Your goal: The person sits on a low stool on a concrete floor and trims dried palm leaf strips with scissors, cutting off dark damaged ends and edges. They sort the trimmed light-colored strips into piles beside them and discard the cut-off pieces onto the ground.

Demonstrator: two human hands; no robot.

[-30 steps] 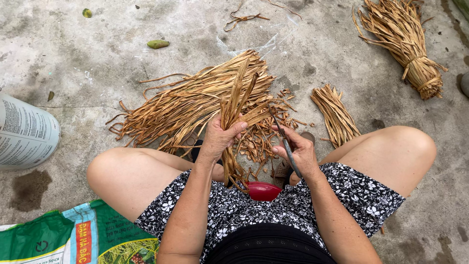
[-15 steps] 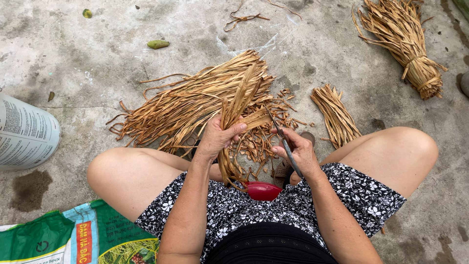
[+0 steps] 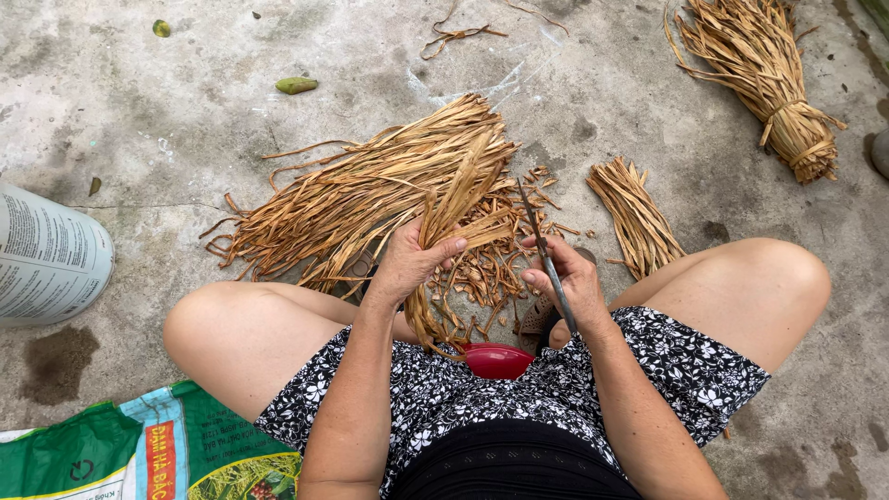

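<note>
While left hand (image 3: 407, 264) stays clenched on leaf strips (image 3: 443, 218), right hand (image 3: 565, 278) raised gripped knife (image 3: 542, 248).

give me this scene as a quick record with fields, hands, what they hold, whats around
left hand: grips a small bunch of dry tan leaf strips
right hand: holds a thin dark-bladed knife, tip up
ground: large loose pile of dry strips on grey concrete floor
right side: tied bundle of strips; small cut bunch
near lap: red plastic bowl
</note>
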